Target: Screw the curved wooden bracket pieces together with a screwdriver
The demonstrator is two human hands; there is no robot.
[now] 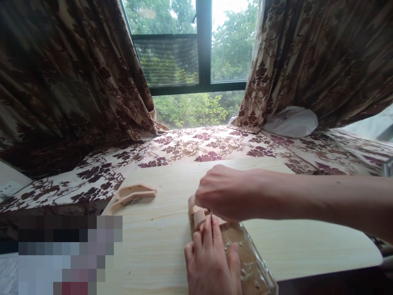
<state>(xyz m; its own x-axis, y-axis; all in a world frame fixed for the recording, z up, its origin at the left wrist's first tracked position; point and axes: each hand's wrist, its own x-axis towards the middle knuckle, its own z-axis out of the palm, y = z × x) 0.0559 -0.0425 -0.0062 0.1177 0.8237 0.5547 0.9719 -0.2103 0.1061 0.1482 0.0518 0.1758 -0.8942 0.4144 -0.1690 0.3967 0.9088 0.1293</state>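
Observation:
My right hand (217, 192) is a fist above the light wooden pieces (199, 218), with the tip of a thin dark tool poking out below it. What it grips is mostly hidden. Below it, my left hand (211, 256) lies with fingers extended over the wooden pieces and the brown, plastic-wrapped box (245, 254). Its fingertips are beside the tool's tip. The box rests on the pale wooden board (159, 241).
Two angled wooden pieces (135, 194) with small holes lie at the board's left, small metal bits between them. Behind are floral cloth (208, 143), a white plastic bag (293, 122), patterned curtains and a window. A blurred patch covers the lower left.

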